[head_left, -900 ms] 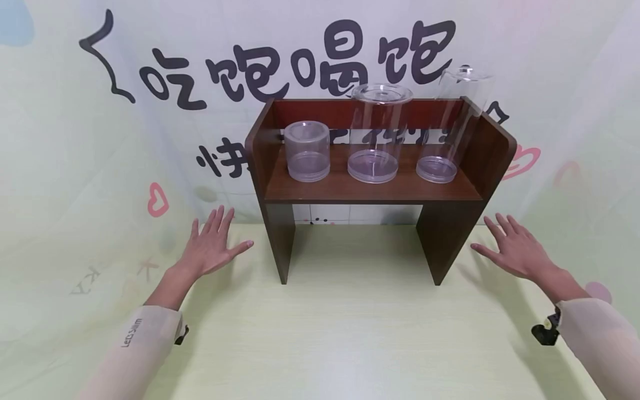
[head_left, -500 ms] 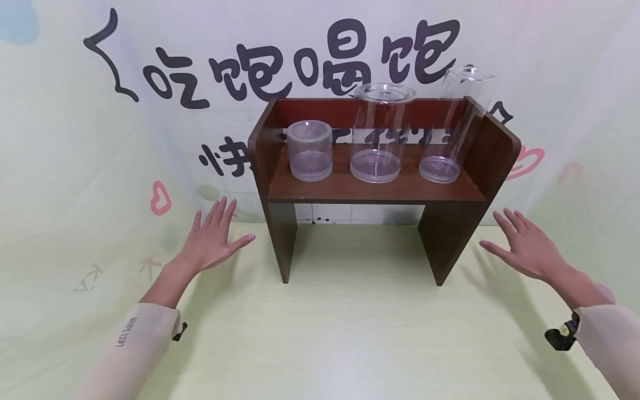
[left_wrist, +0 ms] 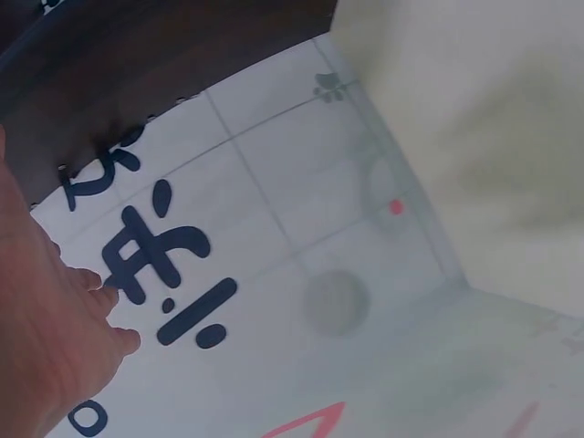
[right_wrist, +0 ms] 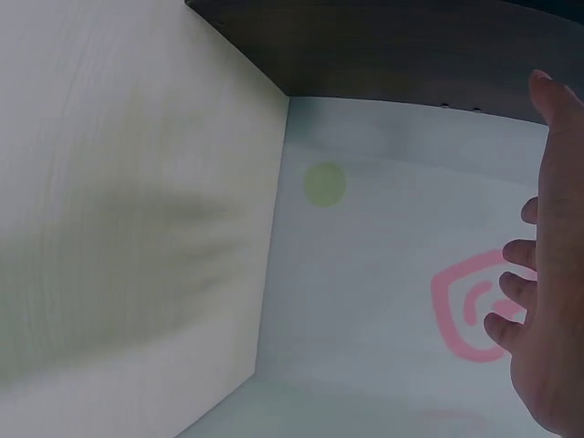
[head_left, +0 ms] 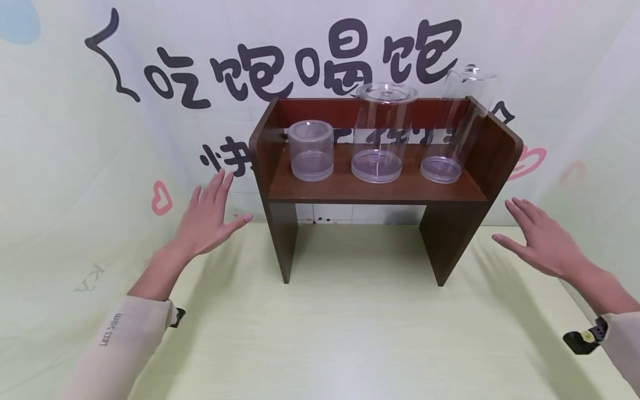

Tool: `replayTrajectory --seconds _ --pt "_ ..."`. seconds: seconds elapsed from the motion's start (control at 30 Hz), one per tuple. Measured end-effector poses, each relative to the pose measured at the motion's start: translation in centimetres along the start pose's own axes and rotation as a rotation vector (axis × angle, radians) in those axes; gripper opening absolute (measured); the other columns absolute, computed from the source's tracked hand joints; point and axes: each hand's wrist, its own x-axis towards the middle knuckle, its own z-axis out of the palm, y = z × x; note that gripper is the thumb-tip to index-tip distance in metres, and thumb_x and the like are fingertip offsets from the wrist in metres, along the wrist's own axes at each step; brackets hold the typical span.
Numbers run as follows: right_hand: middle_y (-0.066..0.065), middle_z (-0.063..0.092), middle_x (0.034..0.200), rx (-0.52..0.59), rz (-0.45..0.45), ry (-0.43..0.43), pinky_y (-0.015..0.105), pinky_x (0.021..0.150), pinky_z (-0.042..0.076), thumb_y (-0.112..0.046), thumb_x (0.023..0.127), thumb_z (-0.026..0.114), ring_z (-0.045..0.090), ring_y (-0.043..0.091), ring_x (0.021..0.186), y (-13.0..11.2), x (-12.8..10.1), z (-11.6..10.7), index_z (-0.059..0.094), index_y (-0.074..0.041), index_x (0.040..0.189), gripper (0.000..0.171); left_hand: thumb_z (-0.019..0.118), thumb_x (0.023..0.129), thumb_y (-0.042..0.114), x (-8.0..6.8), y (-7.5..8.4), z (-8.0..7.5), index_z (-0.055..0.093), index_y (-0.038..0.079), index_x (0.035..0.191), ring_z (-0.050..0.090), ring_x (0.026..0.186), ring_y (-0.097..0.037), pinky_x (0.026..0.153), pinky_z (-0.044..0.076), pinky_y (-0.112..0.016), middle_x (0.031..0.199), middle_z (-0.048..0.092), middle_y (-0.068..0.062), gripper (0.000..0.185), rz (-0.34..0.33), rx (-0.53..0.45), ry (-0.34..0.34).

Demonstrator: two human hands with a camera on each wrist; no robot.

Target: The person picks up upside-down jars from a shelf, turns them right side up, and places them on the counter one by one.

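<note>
A dark wooden shelf point(head_left: 375, 191) stands on the pale green table point(head_left: 350, 333). On it are three clear plastic jars: a short jar point(head_left: 310, 150) at the left, a taller jar point(head_left: 381, 132) in the middle, and the tallest jar point(head_left: 457, 125) at the right. My left hand point(head_left: 207, 216) hovers left of the shelf, fingers straight and spread, holding nothing. My right hand point(head_left: 542, 239) hovers right of the shelf, also spread and empty. In the wrist views the left hand point(left_wrist: 46, 338) and right hand point(right_wrist: 547, 301) show at the frame edges near the shelf's side panels.
A printed backdrop point(head_left: 150, 139) with black characters and pink hearts hangs close behind the table. Open tabletop lies under and in front of the shelf. Both sleeves point(head_left: 115, 344) carry wrist straps.
Both hands have risen off the table and moved slightly outward and up, the left now beside the shelf's side panel, the right higher at the right. The jars have not moved.
</note>
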Motion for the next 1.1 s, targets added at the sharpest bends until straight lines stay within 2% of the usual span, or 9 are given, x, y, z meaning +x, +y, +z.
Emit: replayTrajectory --seconds 0.17,0.27,0.4,0.5,0.77,0.87,1.0,1.03,1.1 --pt "0.033 0.034 0.163 0.036 -0.033 0.052 0.059 0.129 0.019 -0.035 0.1 0.069 0.029 0.054 0.151 -0.5 0.0 -1.5 0.032 0.003 0.163 0.083 0.06 0.099 0.052 0.8 1.3 -2.1 0.011 0.002 0.169 0.012 0.162 -0.041 0.128 0.008 -0.067 0.175 0.013 -0.024 0.098 0.032 -0.007 0.035" --pt "0.032 0.032 0.165 0.056 -0.043 0.078 0.059 0.13 0.018 -0.032 0.101 0.068 0.028 0.053 0.152 -0.9 0.0 -2.3 0.031 0.003 0.164 0.081 0.061 0.099 0.05 1.2 2.0 -3.5 0.01 0.003 0.17 0.011 0.163 -0.041 0.129 0.006 -0.065 0.175 0.012 -0.023 0.099 0.044 -0.013 0.045" --pt "0.03 0.03 0.166 0.07 -0.016 0.093 0.076 0.118 0.026 -0.032 0.103 0.065 0.026 0.053 0.153 -1.8 0.2 -3.7 0.026 -0.002 0.167 0.08 0.058 0.099 0.054 1.6 2.7 -5.1 0.005 0.007 0.171 0.01 0.163 -0.039 0.131 0.004 -0.063 0.177 0.01 -0.02 0.101 0.065 -0.038 0.07" --pt "0.032 0.03 0.165 0.086 -0.003 0.118 0.081 0.113 0.027 -0.033 0.104 0.062 0.026 0.054 0.152 -2.6 0.5 -4.8 0.024 -0.006 0.168 0.079 0.056 0.099 0.06 2.1 3.2 -5.9 0.004 0.009 0.171 0.01 0.164 -0.037 0.131 0.004 -0.061 0.177 0.01 -0.018 0.102 0.094 -0.051 0.102" --pt "0.034 0.035 0.163 0.205 -0.041 0.237 0.071 0.125 0.019 -0.025 0.103 0.063 0.033 0.056 0.147 -4.2 2.0 -7.0 0.03 -0.013 0.168 0.073 0.045 0.099 0.074 3.5 5.0 -7.6 0.006 0.011 0.171 0.01 0.164 -0.032 0.133 0.002 -0.052 0.178 0.009 -0.012 0.104 0.153 -0.06 0.163" --pt "0.026 0.04 0.164 0.251 -0.047 0.295 0.04 0.128 0.028 -0.02 0.102 0.063 0.044 0.027 0.148 -4.8 2.5 -7.9 0.035 -0.012 0.166 0.071 0.044 0.098 0.076 4.1 5.9 -8.1 0.007 0.012 0.171 0.01 0.165 -0.029 0.134 0.003 -0.049 0.178 0.01 -0.012 0.104 0.174 -0.058 0.176" --pt "0.008 0.046 0.165 0.365 -0.047 0.353 0.002 0.11 0.028 -0.016 0.101 0.063 0.044 -0.011 0.136 -5.7 3.6 -9.1 0.041 -0.01 0.163 0.066 0.042 0.098 0.078 5.0 6.9 -8.8 0.01 0.012 0.171 0.009 0.165 -0.028 0.134 0.003 -0.047 0.178 0.012 -0.013 0.104 0.206 -0.052 0.191" --pt "0.005 0.046 0.165 0.4 -0.038 0.357 0.002 0.109 0.03 -0.015 0.101 0.063 0.043 -0.015 0.135 -6.0 3.9 -9.5 0.041 -0.011 0.163 0.066 0.042 0.098 0.078 5.2 7.2 -9.0 0.011 0.012 0.171 0.01 0.165 -0.028 0.134 0.003 -0.047 0.178 0.012 -0.013 0.103 0.217 -0.048 0.197" --pt "0.005 0.046 0.165 0.459 -0.015 0.367 0.002 0.108 0.033 -0.014 0.1 0.063 0.047 -0.01 0.136 -6.7 4.6 -10.3 0.041 -0.013 0.164 0.068 0.042 0.098 0.078 5.6 7.5 -9.2 0.015 0.013 0.171 0.009 0.165 -0.027 0.134 0.003 -0.048 0.178 0.011 -0.012 0.102 0.235 -0.039 0.201"
